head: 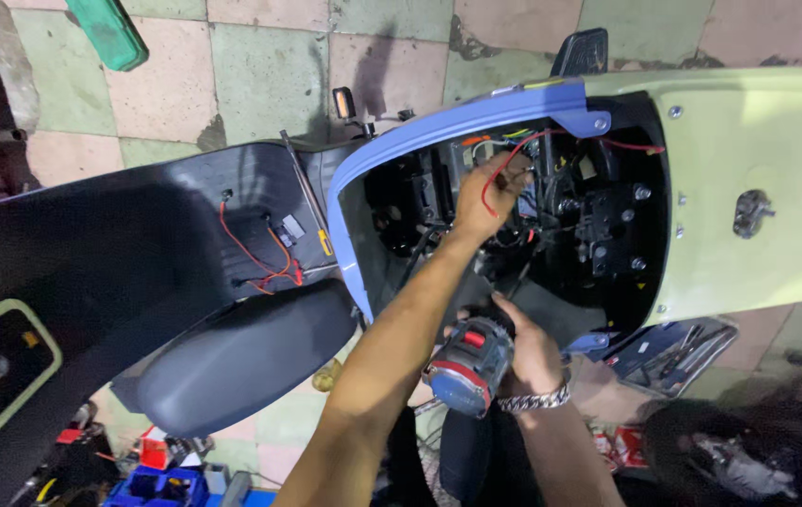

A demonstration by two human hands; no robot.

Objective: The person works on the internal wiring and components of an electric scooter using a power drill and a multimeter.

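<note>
Scooter body opened up, blue trim panel arching over the exposed front cavity; pale yellow-green panel to the right of it.

Our left hand is reached up into the cavity, near its upper edge. Fingers curled together around the wiring there; a red wire loops over the back of the hand. We cannot tell exactly which lead the fingertips pinch, since they are hidden among the black parts.

Our right hand sits lower, just below the cavity's bottom edge, fingers wrapped tight on a power tool with a grey-blue body and red ring. Its rear end faces us; the working end is out of sight behind the hand. Metal chain bracelet on that wrist.

Left of the cavity: the black seat tipped up, and the dark storage area with thin red wires lying in it.

Tiled floor beyond the scooter. Open tool tray on the floor near the lower right edge of the cavity.
</note>
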